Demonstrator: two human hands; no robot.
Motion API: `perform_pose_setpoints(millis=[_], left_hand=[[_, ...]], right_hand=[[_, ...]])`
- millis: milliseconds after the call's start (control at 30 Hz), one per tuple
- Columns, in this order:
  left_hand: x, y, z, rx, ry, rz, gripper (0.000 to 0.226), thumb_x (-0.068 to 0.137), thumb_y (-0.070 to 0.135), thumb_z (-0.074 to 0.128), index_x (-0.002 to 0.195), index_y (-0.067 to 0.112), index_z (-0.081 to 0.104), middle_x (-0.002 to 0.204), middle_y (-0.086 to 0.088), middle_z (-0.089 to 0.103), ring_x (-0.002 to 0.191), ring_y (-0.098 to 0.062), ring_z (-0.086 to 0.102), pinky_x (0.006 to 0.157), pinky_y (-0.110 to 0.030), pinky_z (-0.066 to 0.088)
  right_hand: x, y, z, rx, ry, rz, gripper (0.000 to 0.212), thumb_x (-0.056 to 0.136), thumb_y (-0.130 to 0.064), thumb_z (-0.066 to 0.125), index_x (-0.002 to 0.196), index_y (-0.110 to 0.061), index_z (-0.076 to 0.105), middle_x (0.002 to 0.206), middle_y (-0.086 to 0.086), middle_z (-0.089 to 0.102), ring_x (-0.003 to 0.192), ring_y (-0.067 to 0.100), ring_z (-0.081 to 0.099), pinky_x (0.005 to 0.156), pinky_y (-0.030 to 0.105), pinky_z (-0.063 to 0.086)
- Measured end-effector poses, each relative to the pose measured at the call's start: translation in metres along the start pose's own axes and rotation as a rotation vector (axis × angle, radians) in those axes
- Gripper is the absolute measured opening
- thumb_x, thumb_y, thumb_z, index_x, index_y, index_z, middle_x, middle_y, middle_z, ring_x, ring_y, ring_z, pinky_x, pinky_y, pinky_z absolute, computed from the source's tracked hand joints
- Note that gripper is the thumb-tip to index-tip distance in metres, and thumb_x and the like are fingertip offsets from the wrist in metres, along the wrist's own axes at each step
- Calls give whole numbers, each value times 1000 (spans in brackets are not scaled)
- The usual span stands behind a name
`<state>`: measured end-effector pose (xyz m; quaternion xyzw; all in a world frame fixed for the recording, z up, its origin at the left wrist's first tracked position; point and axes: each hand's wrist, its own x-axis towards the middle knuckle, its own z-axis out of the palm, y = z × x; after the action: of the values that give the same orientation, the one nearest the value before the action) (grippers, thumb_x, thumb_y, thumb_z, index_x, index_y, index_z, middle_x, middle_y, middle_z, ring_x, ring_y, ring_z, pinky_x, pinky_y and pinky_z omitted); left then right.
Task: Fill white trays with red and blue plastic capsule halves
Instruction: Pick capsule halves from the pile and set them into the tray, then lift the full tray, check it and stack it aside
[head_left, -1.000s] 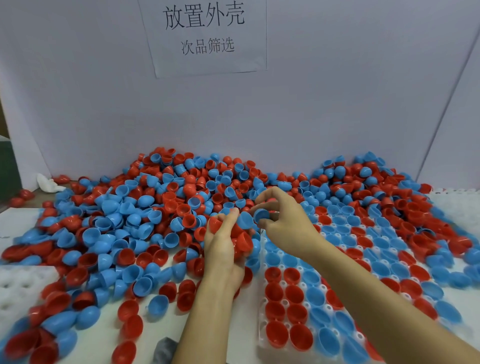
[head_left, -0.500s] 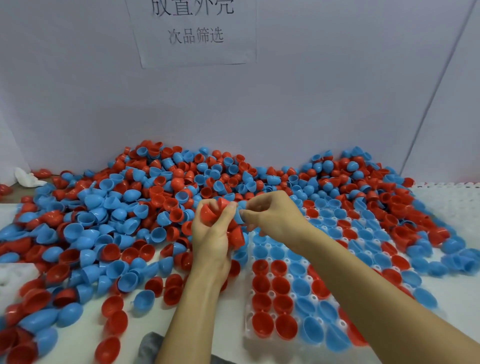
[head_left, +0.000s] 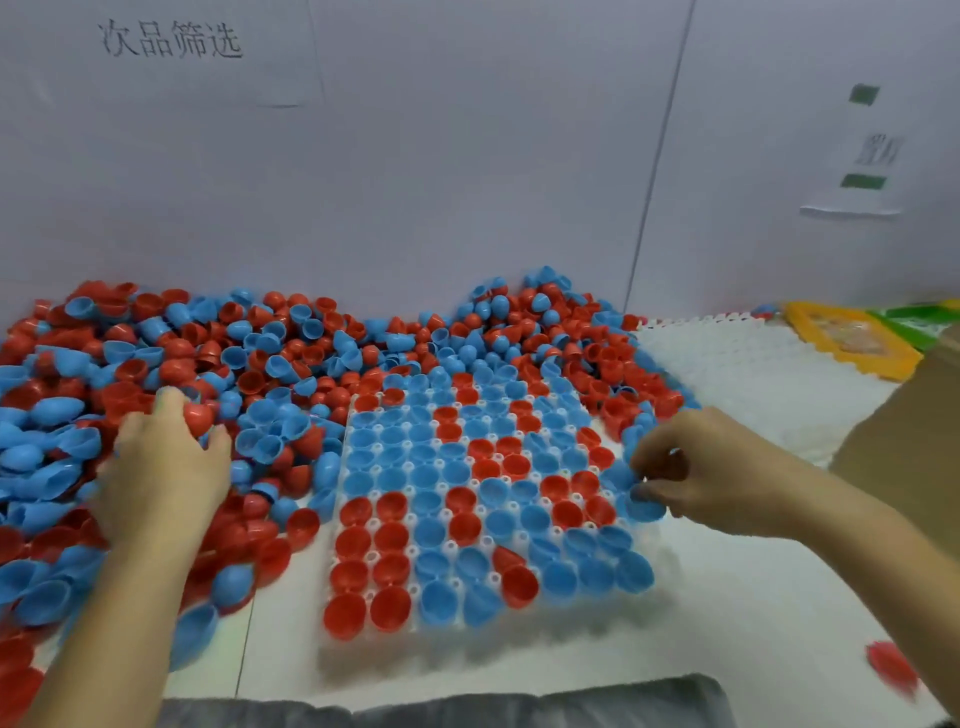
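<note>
Head camera is looking down at a big pile of red and blue plastic capsule halves (head_left: 270, 374) lying on the left. Left hand (head_left: 161, 478) is resting on it, fingers curling around a red half (head_left: 198, 415). White plastic tray (head_left: 483, 499) is sitting in the middle, nearly full of halves, open side up. Right hand (head_left: 711, 473) is pinching a blue half (head_left: 644, 506) at the tray's right edge.

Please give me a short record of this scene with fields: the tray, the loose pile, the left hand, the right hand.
tray: white plastic tray, nearly full of red and blue plastic capsule halves, open side up
pile: loose heap of red and blue capsule halves behind and left of the tray
left hand: left hand rests palm down on the heap, fingertips at a red half
right hand: right hand pinches a blue capsule half at the tray's right edge
</note>
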<state>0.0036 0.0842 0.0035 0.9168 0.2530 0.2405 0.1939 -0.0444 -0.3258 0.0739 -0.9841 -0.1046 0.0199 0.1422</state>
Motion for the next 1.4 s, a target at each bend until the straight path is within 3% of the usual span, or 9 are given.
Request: perform_pose_setpoints(millis=[200,400,533,700,800,900,1100,1200,1400], left_hand=[[1,1,8,301,-333,-16,63,98,56,48,150,27,27,152,-17,20,134,-50,30,101,-66,40],[-9,14,0,322,-385,-24,66,98,66,32,155,42,10,164,-8,-1,143,-52,16,110,-74,19],[-21,25,-9,345,-344,23,61,100,63,24,154,37,18,163,-13,10,147,-48,8,112,-71,15],[-53,34,-13,261,-186,245,41,103,45,37,128,16,51,131,-14,51,121,-34,38,100,-51,36],[-72,36,-13,-9,-212,308,29,102,27,45,80,10,55,86,-8,59,87,-28,53,72,-39,42],[-83,37,-16,-149,-295,283,38,101,22,47,66,8,51,62,-5,59,59,-22,55,52,-35,36],[-86,40,-8,-34,-469,117,49,102,31,39,62,8,56,68,-12,65,70,-30,64,65,-37,49],[-84,44,1,-29,-572,38,54,104,33,38,59,9,57,67,-12,66,72,-30,65,68,-34,47],[-79,49,7,-366,-672,-316,47,104,29,42,71,3,63,60,-11,60,65,-30,57,73,-40,48]], right_hand=[[-17,18,29,-183,-120,39,10,85,-22,70,75,-21,69,72,-7,60,67,12,58,61,29,51],[-21,16,44,-331,-115,46,16,85,-19,63,72,-24,55,73,-9,48,56,7,45,48,21,29],[-27,14,38,-307,-134,30,9,91,-27,59,92,-23,67,88,-5,59,70,11,56,55,22,40],[-30,19,32,-206,-95,40,21,96,-29,57,109,-22,71,101,-4,67,82,12,63,75,28,56],[-31,31,30,-21,12,76,21,97,-26,56,104,-18,75,98,-8,71,80,9,64,75,25,56],[-32,59,36,342,200,281,18,97,-22,56,93,-18,74,81,-8,71,71,8,69,69,24,56],[-20,127,61,1154,527,874,31,98,-24,56,113,2,62,86,7,68,99,28,70,103,45,50],[2,135,57,1233,657,962,40,93,-33,59,119,-3,57,87,4,63,101,29,69,100,42,51],[50,139,36,1399,829,1083,58,92,-38,62,140,-9,45,141,6,51,97,21,59,83,30,54]])
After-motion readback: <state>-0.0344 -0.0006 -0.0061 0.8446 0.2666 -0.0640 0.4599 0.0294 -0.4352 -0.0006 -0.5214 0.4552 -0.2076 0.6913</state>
